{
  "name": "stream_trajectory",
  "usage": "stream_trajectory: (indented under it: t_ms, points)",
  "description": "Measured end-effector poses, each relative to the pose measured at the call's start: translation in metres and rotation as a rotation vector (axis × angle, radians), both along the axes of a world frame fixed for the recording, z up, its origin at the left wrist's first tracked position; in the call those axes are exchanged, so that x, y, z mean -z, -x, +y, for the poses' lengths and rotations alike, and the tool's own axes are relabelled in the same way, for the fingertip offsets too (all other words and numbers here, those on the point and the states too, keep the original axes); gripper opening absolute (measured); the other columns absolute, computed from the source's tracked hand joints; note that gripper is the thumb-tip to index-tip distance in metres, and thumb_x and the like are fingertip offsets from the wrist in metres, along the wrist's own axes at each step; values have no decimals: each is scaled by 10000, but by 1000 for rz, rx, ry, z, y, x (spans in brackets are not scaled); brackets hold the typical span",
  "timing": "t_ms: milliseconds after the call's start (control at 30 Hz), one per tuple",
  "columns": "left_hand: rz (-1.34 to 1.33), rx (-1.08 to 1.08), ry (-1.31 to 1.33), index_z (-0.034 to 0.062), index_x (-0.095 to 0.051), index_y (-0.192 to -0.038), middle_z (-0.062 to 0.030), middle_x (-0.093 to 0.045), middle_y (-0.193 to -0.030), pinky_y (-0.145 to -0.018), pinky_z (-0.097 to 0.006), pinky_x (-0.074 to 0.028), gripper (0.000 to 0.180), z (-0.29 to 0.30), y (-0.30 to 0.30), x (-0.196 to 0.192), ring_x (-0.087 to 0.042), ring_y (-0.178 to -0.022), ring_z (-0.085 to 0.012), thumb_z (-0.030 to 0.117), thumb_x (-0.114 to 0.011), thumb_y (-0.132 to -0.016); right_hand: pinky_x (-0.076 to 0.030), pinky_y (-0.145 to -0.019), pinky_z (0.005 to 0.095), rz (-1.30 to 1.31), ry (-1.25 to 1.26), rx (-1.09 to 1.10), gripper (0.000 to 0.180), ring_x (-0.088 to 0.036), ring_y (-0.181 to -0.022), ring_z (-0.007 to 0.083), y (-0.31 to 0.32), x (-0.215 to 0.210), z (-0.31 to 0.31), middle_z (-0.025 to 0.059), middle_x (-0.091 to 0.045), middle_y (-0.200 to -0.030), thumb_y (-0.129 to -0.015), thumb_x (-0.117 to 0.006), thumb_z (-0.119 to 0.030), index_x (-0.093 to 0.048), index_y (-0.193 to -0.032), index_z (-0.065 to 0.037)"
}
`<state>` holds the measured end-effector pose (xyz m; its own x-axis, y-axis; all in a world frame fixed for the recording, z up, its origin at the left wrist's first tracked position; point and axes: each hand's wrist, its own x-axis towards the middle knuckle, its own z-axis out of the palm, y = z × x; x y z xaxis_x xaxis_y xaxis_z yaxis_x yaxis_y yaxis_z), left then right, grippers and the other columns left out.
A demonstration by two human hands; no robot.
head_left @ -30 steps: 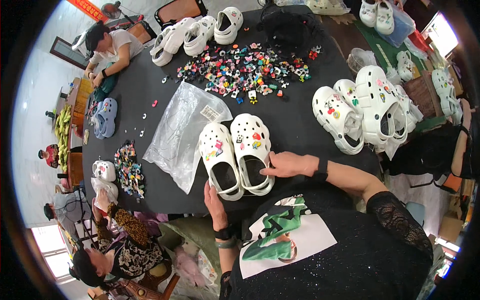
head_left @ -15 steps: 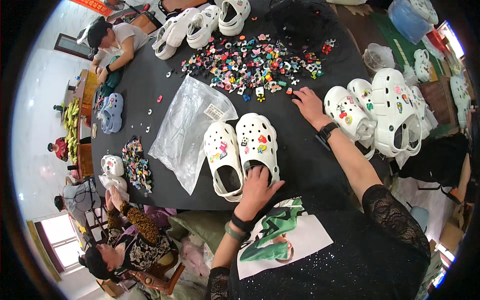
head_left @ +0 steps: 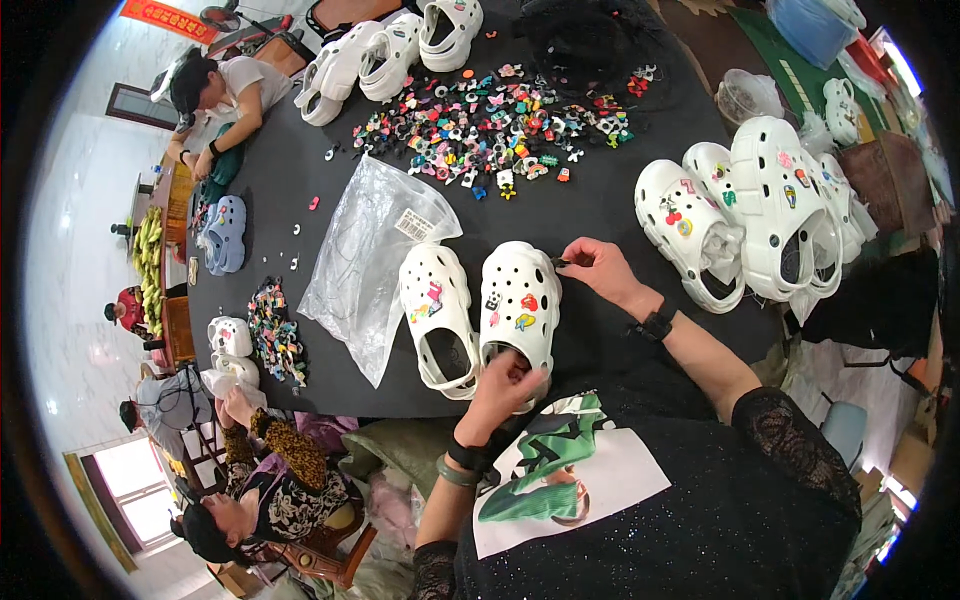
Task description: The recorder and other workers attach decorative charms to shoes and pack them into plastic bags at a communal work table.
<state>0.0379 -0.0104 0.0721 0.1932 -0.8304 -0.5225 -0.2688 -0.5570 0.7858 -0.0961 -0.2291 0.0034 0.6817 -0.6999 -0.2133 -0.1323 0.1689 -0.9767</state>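
Two white clogs stand side by side on the black table before me. The left clog (head_left: 436,305) carries a few colourful charms. On the right clog (head_left: 520,290) several charms sit in the top holes. My left hand (head_left: 500,392) grips this right clog at its heel opening, with fingers partly hidden inside. At the clog's right edge, close to the toe, my right hand (head_left: 602,274) pinches a small dark piece (head_left: 560,263), seemingly a shoe charm seen too small to make out. Farther back lies a wide loose pile of mixed charms (head_left: 490,130).
Left of the clogs lies a clear plastic bag (head_left: 375,260). More decorated white clogs (head_left: 790,215) stand at right, plain white ones (head_left: 385,60) at the far edge. A second charm pile (head_left: 277,330) and blue clogs (head_left: 225,235) are leftward, where other people sit.
My right hand has drawn back from the charm pile to the right clog's edge, fingers now pinched. The right clog has shifted slightly, and my left hand's fingers have curled at its heel.
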Motion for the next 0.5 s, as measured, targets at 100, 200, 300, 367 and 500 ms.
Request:
stream_trajectory:
  t_ms: [100, 200, 300, 367, 500]
  points:
    - [470, -458, 16, -11, -497, -1146, -93, -611, -1050, -807, -343, -482, 413, -8, -1, 9, -600, -911, -234, 339, -515, -926, -473, -639, 238, -9, 171, 44, 137, -579, -705, 82, -16, -9, 6, 34, -631, -801, -764, -660, -69, -619, -884, -16]
    - [1326, -774, 333, 33, -368, -1313, -125, -476, -1283, -1011, -386, -366, 488, -25, 4, 22, -471, -1176, -250, 379, -374, -968, -494, -650, 303, -63, 533, -3, 158, -617, -736, 230, -37, -15, 17, 99, -623, -820, -742, -635, -62, -615, -894, -24]
    - [1315, -746, 420, 57, -387, -1315, -87, -493, -1285, -1022, -430, -340, 457, -43, 1, 32, -476, -1172, -256, 352, -372, -967, -501, -678, 339, -44, 682, -57, 153, -600, -803, 277, -43, -22, 26, 102, -601, -856, -751, -603, -64, -603, -902, -34]
    - [1267, -811, 365, 52, -373, -1322, -101, -484, -1289, -1017, -431, -349, 435, -46, -1, 35, -475, -1174, -260, 298, -387, -964, -508, -691, 336, -17, 1043, -92, 143, -597, -839, 257, -38, -27, 28, 90, -597, -904, -756, -596, -73, -605, -894, -35]
    - [1348, -780, 354, 52, -386, -1304, -107, -498, -1252, -999, -418, -379, 413, -46, -2, 38, -484, -1154, -255, 222, -471, -937, -515, -676, 325, 72, 1201, -201, 143, -597, -846, 236, -28, -34, 33, 77, -595, -915, -757, -606, -93, -612, -892, -48]
